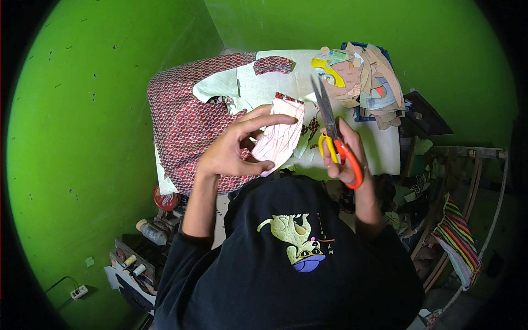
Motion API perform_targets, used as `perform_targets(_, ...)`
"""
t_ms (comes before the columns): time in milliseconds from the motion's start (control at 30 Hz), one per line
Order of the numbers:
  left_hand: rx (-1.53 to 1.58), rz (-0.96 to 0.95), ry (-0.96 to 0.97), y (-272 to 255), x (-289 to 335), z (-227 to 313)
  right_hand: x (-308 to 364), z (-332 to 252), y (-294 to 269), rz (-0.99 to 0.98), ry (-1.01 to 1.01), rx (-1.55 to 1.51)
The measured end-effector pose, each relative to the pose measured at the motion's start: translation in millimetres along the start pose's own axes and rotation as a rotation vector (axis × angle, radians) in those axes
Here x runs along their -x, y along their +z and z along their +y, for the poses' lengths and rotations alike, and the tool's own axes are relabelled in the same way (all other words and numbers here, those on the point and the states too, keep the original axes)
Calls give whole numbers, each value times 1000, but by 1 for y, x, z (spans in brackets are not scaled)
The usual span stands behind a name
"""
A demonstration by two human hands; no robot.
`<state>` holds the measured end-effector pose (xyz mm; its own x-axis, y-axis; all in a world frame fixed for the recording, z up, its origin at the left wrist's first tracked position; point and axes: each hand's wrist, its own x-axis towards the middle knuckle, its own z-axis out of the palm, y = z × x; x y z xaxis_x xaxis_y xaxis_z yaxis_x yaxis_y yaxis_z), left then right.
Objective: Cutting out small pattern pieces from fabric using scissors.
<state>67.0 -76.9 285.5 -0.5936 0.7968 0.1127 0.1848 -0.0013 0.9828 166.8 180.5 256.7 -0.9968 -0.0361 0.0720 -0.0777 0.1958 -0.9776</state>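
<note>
My left hand [234, 146] grips a pale pinkish piece marked with thin dark wavy lines [283, 135], thumb on its lower end and fingers along its upper part. A bit of red patterned fabric [287, 98] shows at the piece's top edge. To its right, my right hand [349, 151] holds scissors [328, 113] by their red and yellow handles. Their blades point up and away from me, tips slightly apart, and do not touch the piece. Under and beyond my left hand spreads a large red patterned cloth [179, 104].
The white table [379, 151] carries a small red patterned cut piece [273, 65], a pale curved template [217, 85] and scraps [311, 129]. A pile of card templates [357, 77] fills its far right. A wooden rack [467, 187] and striped cloth [457, 245] stand right; thread spools [130, 260] lie lower left.
</note>
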Motion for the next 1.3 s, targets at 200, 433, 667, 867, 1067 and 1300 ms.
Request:
perform_targets(200,-88,-203,108,-22,2,9,-8,-13,-30,-438,-44,96)
perform_targets(433,-126,-316,100,-31,-7,9,-5,-21,-23,-433,-19,123)
perform_targets(667,-70,-367,58,-36,-11,14,0,-22,-21,-391,-24,221)
perform_targets(867,-67,-397,41,-38,-12,16,3,-22,-21,-433,69,169)
perform_targets(1067,-51,-428,-13,-42,-14,17,6,-16,-20,-437,58,320)
perform_targets(1300,-92,-473,7,-39,-16,19,6,-12,-9,-384,13,145)
